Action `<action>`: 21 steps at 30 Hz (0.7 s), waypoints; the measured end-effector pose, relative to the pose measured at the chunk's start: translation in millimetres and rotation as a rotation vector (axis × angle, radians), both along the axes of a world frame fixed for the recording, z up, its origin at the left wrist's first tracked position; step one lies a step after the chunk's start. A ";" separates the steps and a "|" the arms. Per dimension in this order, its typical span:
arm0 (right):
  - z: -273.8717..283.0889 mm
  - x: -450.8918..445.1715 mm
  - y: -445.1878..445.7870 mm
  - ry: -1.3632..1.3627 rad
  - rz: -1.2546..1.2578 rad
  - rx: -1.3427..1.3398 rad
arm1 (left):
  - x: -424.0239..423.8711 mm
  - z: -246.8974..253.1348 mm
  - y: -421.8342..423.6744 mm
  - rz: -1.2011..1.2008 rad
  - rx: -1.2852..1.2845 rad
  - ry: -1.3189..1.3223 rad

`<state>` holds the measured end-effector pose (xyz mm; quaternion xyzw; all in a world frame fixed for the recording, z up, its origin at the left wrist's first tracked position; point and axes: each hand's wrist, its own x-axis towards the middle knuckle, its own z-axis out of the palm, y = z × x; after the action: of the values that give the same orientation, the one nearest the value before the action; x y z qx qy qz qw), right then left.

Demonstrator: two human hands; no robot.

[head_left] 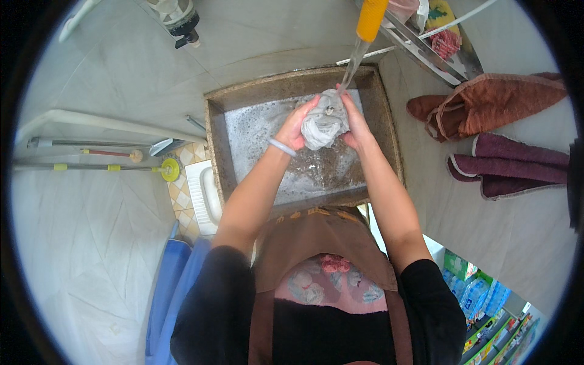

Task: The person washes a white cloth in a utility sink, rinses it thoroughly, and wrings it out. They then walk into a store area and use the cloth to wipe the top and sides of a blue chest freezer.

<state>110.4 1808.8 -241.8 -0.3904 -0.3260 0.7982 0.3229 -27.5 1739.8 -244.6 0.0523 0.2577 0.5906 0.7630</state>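
A wet, bunched-up pale grey cloth (325, 121) is held between my two hands over a stone sink (216, 150). My left hand (295, 124), with a pale bangle (282, 147) at its wrist, cups the cloth's left side. The right side lies against my right hand (357, 121). Water (352, 66) runs from an orange-yellow tap end (372, 20) down to the cloth's upper right edge, by my right fingertips. Below my hands, soapy water with suds (255, 132) covers the basin's bottom.
Brown (497, 105) and purple towels (520, 164) hang at the right, below a metal rack (424, 45). Long-handled cleaning tools (114, 167) and a white squat toilet (205, 196) are at the left. A white pipe (123, 120) runs towards the sink. Blue fabric (169, 283) hangs at lower left.
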 end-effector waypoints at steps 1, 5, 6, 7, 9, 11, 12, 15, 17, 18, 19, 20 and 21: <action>5.4 1.3 -5.8 0.162 0.035 -0.116 | -0.5 -2.3 -0.2 -0.008 -0.016 -0.022; 3.8 1.2 -14.0 0.124 0.049 -0.111 | -3.8 -13.0 7.5 0.018 -0.075 0.026; 0.2 -1.0 -13.0 0.082 -0.050 -0.141 | -4.3 -16.6 8.6 0.040 -0.092 0.072; -3.1 -1.5 -13.3 0.094 -0.122 -0.131 | -2.8 -20.5 8.8 0.069 -0.101 0.212; -7.9 -3.6 -14.3 0.119 -0.262 -0.110 | 1.6 -30.4 9.4 0.131 -0.117 0.491; -6.1 -10.1 -17.1 0.095 -0.268 -0.039 | 6.6 -52.7 7.9 0.284 -0.208 0.808; -6.4 -11.3 -16.9 0.081 -0.279 -0.003 | 8.6 -61.0 8.8 0.352 -0.252 0.963; -9.1 -0.8 -11.7 -0.133 -0.304 0.168 | 21.4 -24.6 6.7 0.456 0.041 1.064; -5.8 -2.7 -14.1 -0.190 -0.276 0.243 | 19.4 -14.1 7.4 0.317 0.094 1.017; -4.5 -4.2 -14.3 -0.217 -0.258 0.285 | 17.2 -14.0 8.7 0.253 0.122 0.994; -3.2 -5.1 -15.1 -0.207 -0.253 0.299 | 14.2 -17.5 9.1 0.247 0.094 0.970; -2.0 -5.5 -16.4 -0.197 -0.249 0.314 | 10.1 -20.7 8.5 0.239 0.066 0.946; 0.0 -4.4 -17.5 -0.191 -0.253 0.326 | 8.4 -18.6 8.2 0.224 0.040 0.920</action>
<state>106.0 1791.3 -241.9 -0.4446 -0.4284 0.6475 0.4467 -19.1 1748.0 -263.2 0.2951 0.5614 0.5897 0.5000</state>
